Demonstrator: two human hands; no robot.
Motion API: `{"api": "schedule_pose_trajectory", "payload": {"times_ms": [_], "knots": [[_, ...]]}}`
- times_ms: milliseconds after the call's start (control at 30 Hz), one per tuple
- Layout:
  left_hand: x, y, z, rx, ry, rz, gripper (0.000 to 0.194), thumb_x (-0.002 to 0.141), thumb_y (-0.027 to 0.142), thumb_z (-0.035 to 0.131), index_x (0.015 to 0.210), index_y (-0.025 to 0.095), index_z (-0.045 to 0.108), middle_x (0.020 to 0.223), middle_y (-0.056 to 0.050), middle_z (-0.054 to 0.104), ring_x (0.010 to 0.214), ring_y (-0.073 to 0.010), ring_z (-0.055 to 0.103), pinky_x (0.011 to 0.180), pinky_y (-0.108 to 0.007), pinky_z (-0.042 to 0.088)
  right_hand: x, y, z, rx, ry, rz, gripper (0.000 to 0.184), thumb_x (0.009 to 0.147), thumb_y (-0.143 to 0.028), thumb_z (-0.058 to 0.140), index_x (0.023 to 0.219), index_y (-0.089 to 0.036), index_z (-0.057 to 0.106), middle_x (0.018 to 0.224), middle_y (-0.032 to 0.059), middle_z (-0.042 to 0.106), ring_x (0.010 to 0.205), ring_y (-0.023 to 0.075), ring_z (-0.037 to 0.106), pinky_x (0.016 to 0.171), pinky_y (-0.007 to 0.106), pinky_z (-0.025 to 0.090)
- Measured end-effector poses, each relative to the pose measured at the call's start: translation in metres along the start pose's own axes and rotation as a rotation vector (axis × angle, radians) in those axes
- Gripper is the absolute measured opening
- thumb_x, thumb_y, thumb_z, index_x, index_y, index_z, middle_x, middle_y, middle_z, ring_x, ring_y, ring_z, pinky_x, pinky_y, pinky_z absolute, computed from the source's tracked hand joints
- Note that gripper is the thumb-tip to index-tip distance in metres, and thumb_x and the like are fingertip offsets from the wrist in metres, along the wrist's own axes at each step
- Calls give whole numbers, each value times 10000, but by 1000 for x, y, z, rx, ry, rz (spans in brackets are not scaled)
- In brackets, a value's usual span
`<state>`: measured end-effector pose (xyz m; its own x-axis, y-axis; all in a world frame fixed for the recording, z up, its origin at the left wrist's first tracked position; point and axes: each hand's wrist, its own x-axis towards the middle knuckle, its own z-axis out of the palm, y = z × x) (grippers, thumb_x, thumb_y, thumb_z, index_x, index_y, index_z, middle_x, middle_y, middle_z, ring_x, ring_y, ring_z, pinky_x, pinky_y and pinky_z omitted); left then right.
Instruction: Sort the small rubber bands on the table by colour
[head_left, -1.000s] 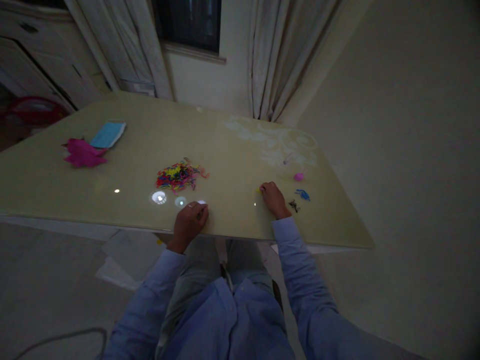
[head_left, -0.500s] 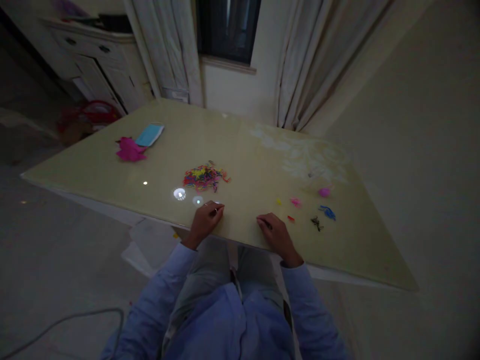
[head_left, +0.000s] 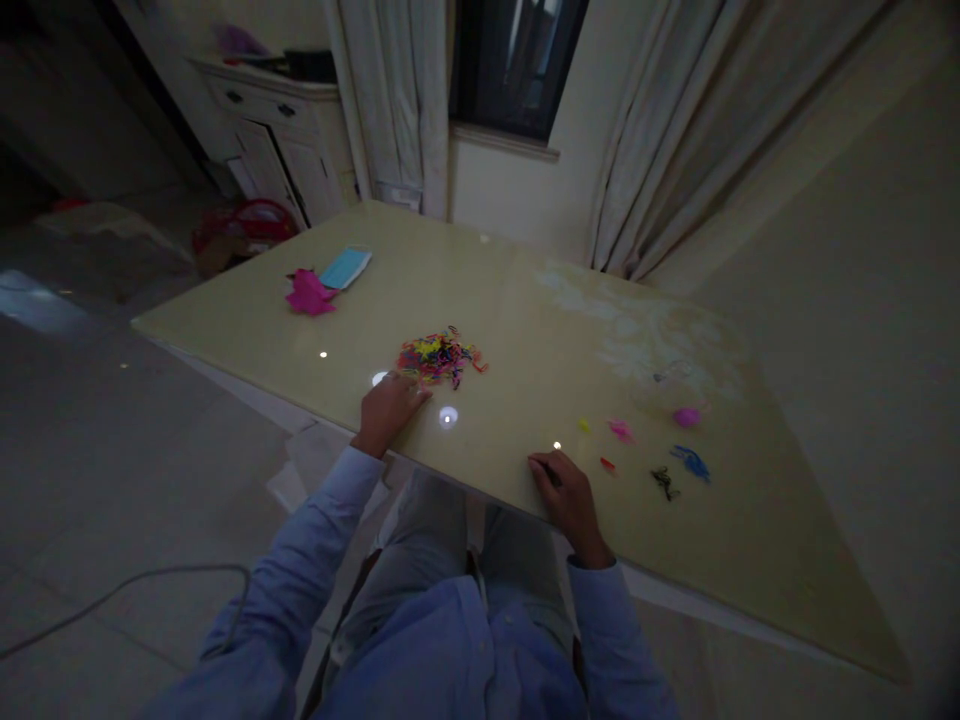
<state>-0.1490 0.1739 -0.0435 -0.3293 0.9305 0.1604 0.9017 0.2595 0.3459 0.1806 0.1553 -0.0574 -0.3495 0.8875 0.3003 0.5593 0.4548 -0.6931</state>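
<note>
My left hand (head_left: 390,408) just shifted to multicoloured rubber-band pile (head_left: 439,355), within picking range; right hand (head_left: 566,494) curled; can't tell either's grip.

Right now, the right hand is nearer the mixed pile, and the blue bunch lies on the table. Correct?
Not quite: the head view shows the left hand nearer the mixed pile, not the right hand. The blue bunch does lie on the table.

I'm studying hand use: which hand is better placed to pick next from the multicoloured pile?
Likely the left hand: it is right by the near side of the multicoloured pile. The right hand is farther off, nearer the small red piece.
</note>
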Motion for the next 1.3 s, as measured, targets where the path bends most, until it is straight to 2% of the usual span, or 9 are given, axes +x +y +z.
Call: {"api": "schedule_pose_trajectory", "payload": {"times_ms": [200,533,700,833,1033,1300], "knots": [[-2,6,5,37,16,5,349,938,382,437,939,201,735,974,-100,671,852,-219,622,659,-292,451,-1,1,0,14,0,15,210,948,-341,522,912,-208,680,862,58,690,797,189,642,729,313,502],[-10,1,-2,50,23,-30,301,941,328,438,937,192,707,995,-102,641,830,-219,621,628,-291,424,0,0,-1,26,1,18,224,948,-352,516,909,-210,685,871,65,693,812,195,645,748,322,509],[-6,-1,-2,-8,55,83,297,951,317,433,988,193,700,1035,-103,650,916,-219,615,723,-296,455,0,-1,-1,34,12,13,222,945,-356,520,916,-213,688,869,64,693,808,196,647,743,323,512],[3,-1,7,-26,38,172,291,951,332,447,1000,211,706,1047,-92,659,931,-208,609,755,-286,463,0,-1,-1,30,13,19,233,945,-364,514,904,-216,689,860,66,694,795,198,648,736,326,515],[10,-4,21,-37,-32,206,288,942,368,476,1011,232,721,1036,-81,649,887,-198,606,717,-278,461,-2,2,0,31,9,19,220,948,-351,519,918,-211,686,876,63,694,818,193,647,757,321,510],[2,-5,22,-129,11,260,295,940,361,465,989,210,714,1022,-84,639,889,-187,594,786,-293,480,-1,2,0,25,4,20,223,945,-358,521,910,-214,687,858,58,688,790,186,637,741,313,507]]}}
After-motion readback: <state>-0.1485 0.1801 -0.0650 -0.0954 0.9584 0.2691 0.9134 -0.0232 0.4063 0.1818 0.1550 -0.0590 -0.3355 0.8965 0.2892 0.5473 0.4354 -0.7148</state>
